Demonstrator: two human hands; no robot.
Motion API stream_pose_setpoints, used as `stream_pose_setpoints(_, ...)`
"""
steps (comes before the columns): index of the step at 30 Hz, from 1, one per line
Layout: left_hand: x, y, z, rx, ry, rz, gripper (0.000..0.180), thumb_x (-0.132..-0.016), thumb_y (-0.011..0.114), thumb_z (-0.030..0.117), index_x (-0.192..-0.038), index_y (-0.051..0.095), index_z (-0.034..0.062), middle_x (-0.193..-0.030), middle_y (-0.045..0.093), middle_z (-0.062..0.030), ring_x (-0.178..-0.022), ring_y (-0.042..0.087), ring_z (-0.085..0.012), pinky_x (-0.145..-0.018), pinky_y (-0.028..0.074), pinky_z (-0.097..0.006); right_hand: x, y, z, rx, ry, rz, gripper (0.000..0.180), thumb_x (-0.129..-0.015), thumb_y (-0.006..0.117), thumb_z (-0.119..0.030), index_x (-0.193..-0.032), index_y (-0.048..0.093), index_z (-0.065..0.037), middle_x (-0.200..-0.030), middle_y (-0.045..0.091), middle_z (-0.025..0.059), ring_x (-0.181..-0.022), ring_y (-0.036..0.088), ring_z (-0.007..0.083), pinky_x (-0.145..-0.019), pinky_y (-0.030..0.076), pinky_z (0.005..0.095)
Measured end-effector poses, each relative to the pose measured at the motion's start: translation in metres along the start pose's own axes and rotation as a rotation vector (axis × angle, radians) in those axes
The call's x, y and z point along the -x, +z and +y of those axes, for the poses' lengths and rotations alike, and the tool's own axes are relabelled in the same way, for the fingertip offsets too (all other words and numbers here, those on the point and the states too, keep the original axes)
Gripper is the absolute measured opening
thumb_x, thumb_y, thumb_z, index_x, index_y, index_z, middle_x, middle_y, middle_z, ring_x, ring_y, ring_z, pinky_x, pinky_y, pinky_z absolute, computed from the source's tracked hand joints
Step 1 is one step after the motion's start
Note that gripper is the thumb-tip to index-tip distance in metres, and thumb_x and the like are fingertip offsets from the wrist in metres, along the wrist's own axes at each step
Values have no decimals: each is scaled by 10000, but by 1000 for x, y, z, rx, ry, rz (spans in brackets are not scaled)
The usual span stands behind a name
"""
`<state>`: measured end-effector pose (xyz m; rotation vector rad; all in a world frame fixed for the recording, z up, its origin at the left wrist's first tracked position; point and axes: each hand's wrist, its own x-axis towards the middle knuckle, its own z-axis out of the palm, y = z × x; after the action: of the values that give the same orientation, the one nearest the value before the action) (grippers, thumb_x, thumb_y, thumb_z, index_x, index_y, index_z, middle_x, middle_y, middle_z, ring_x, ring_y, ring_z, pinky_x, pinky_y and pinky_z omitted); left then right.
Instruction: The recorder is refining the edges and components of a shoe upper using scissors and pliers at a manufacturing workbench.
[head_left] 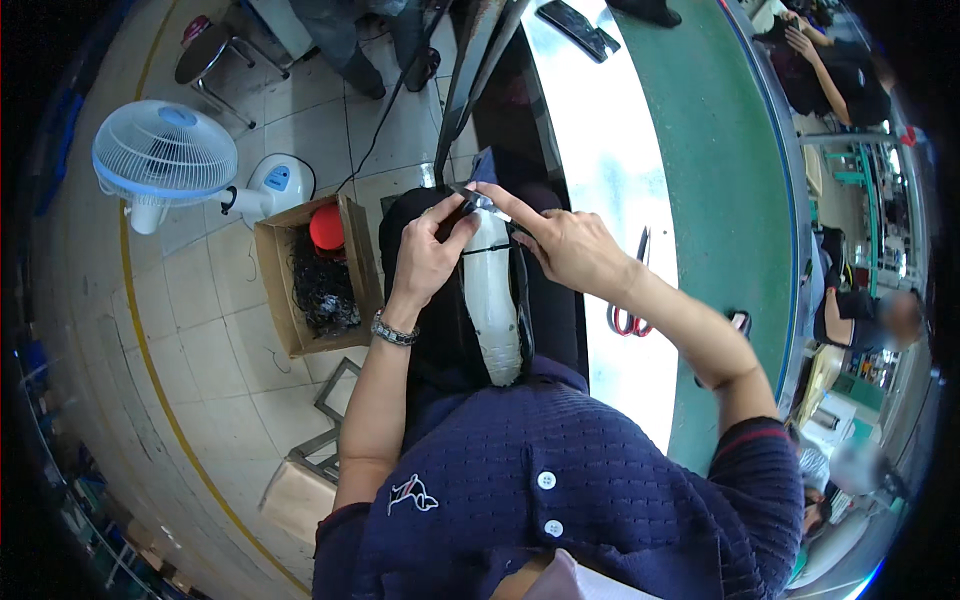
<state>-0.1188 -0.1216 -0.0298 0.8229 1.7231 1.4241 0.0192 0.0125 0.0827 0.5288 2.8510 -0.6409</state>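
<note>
A smooth, elongated white shoe-shaped form, edged in dark material and crossed by a thin black band, lies on your lap. Its long axis runs away from your torso, rounded end nearest you. Your left hand and right hand bend fingers at its far end; what each grips, I cannot tell.

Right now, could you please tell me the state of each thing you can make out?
White elongated piece: crossed by a dark cord
Left hand: fingers bent
Right hand: forefinger extended
Cardboard box: open
Scissors: lying on white tabletop, partly hidden
Phone: lying flat
Fan: upright; can't tell whether running
Stool: upright
</note>
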Motion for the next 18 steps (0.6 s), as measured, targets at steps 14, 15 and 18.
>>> stream_pose_setpoints(14, 13, 6, 0, 52, -29, -30, 535, -905, 639, 221, -1384, 482, 40, -1160, 648, -190, -1027, 615, -197, -913, 458, -318, 16, 17, 28, -165, 87, 109, 645, -934, 580, -163, -1499, 276, -232, -723, 657, 179, -532, 620, 303, -558, 503, 403)
stream_pose_setpoints(15, 21, 10, 0, -54, -2, 32, 555, -915, 625, 231, -1407, 450, 43, -1203, 619, -222, -1063, 605, -251, -931, 449, -351, 19, 22, 35, -228, 148, 230, 628, -943, 558, -148, -1498, 275, -221, -778, 670, 205, -600, 652, 313, -620, 513, 399)
stream_pose_setpoints(18, 50, 24, 2, -204, 104, 143, 658, -930, 610, 269, -1472, 325, 25, -1296, 547, -247, -1155, 548, -328, -985, 415, -379, 38, 36, 72, -517, 478, 334, 623, -923, 549, -154, -1485, 284, -201, -783, 672, 213, -712, 668, 365, -688, 508, 467)
